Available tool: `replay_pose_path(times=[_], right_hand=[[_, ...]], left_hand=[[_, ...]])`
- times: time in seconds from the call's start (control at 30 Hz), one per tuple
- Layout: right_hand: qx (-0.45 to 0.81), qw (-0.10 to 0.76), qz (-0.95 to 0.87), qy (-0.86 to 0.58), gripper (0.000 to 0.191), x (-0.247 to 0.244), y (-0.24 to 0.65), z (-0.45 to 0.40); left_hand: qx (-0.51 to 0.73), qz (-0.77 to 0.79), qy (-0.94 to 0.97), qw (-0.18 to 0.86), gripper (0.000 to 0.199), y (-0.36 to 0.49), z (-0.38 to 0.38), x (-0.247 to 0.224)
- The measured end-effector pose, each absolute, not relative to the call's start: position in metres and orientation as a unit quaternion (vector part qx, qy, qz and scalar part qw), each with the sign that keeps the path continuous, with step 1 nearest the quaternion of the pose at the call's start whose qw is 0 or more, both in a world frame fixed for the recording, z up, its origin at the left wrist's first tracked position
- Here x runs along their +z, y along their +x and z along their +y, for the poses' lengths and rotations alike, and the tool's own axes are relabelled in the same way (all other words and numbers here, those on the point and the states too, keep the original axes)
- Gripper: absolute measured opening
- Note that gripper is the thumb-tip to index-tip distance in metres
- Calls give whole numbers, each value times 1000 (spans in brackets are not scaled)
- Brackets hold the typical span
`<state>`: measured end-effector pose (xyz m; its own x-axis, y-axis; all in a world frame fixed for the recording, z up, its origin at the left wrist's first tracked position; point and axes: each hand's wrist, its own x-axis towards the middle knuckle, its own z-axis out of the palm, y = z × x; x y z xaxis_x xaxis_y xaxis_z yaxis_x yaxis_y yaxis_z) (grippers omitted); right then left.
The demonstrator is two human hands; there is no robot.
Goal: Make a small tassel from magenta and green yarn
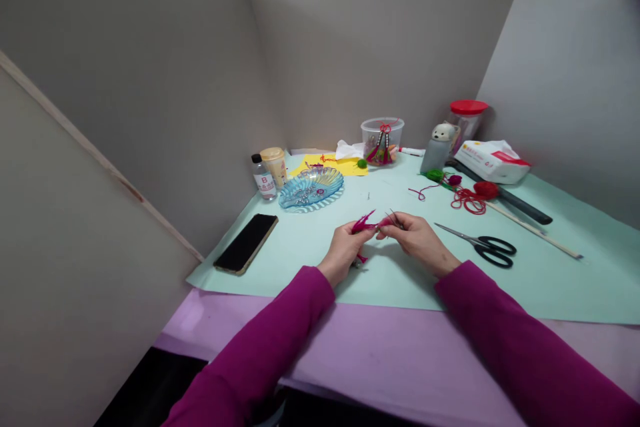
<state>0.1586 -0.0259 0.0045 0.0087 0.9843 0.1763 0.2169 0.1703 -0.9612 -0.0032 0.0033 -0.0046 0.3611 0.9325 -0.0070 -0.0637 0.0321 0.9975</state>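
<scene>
So both hands are up over the pale green sheet [310, 273], near its front edge, fingertips practically meeting. The left hand [345, 248] is pinched on a magenta thread bundle [363, 222], and its loose, frayed strands poke out above the thumb, fanning up and to the right. That's the long axis as far as I can see it — slanting from the left fingers toward the far right — but the middle is buried in the grip, so I can't tell how the whole piece runs. A second bit of magenta shows below the same hand, angled down to the right.

The right hand [417, 239] has its thumb and fingers closed together, with thin dark strands [393, 217] sticking up and leftward out of them. Too small to say what they are. There's a blur of pink right at those fingertips too.

Just right of that hand lie black-handled scissors [477, 245], blades pointing left and slightly away. Past them is a red yarn ball [485, 191] with loose loops beside it. A blue glass dish [313, 190] sits farther back on the left, and a phone [246, 243] lies nearer — long side slanting away to the right.
</scene>
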Motion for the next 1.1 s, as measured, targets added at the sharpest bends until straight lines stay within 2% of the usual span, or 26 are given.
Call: replay_pose_path(times=[0.17, 0.3, 0.5, 0.77, 0.9, 1.1], right_hand=[[306, 492, -565, -587, 30, 0, 169, -22], [315, 500, -525, -613, 40, -1, 169, -22], [374, 515, -556, -535, 32, 2, 149, -28], [301, 488, -605, -553, 33, -3, 154, -25], [246, 486, -565, -619, 32, -9, 161, -21], [264, 494, -588, -584, 29, -4, 156, -27]], left_hand=[[411, 383, 541, 626, 27, -5, 4, -5], [409, 382, 535, 633, 30, -6, 4, -4], [408, 385, 544, 624, 27, -2, 2, -1], [425, 397, 553, 597, 25, 1, 1, -5], [439, 411, 527, 601, 24, 1, 5, -8], [462, 415, 499, 605, 22, 2, 4, -5]])
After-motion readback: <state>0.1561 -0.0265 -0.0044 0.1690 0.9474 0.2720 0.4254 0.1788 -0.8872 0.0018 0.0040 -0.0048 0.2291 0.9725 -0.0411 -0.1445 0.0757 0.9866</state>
